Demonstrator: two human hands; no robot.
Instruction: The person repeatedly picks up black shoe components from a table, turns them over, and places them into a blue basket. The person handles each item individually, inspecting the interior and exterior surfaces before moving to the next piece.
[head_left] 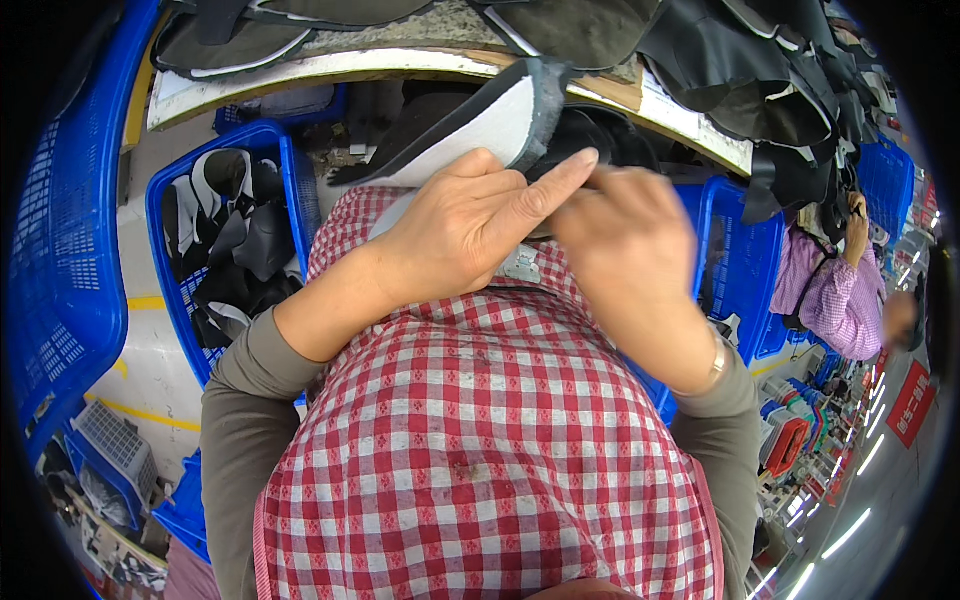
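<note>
In front of my apron, a black shoe upper [505, 125] shows its white lining and a fuzzy grey edge. My left hand [465, 220] is closed on its near edge, with the index finger stretched out to the right. Close beside that fingertip is my right hand [635, 240], its fingers curled and smeared by motion; whether they grip anything is hidden. A dark, glossy part [600, 140] of the piece, or of another one, lies behind both hands.
Several black pieces [580, 30] lie on the white-edged worktable [420, 68] ahead. A blue basket [158, 215] of black and white pieces stands at left; another blue basket [745, 260] is at right. A co-worker in a pink checked sleeve [845, 310] is at far right.
</note>
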